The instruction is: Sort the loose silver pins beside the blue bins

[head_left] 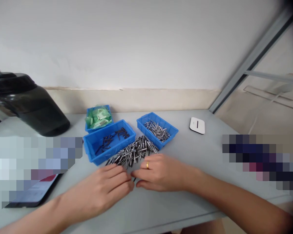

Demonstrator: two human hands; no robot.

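Note:
A loose heap of small metal pins [134, 151] lies on the grey table [185, 152], between two blue trays. My left hand [104, 190] and my right hand [161, 172] rest on the table just in front of the heap, fingertips meeting. Both are pinched closed on a thin dark pin [134, 179] held between them. My right hand wears a gold ring. The near blue tray [92, 147] holds dark pins. The right blue tray [171, 129] holds silvery pins. A third blue tray [89, 111] behind holds green packets.
A dark jug-like container [31, 104] stands at the far left. A phone or tablet [36, 191] lies at the left front edge. A small white device [197, 125] sits to the right of the trays. A wall and a slanted metal frame [249, 61] bound the back.

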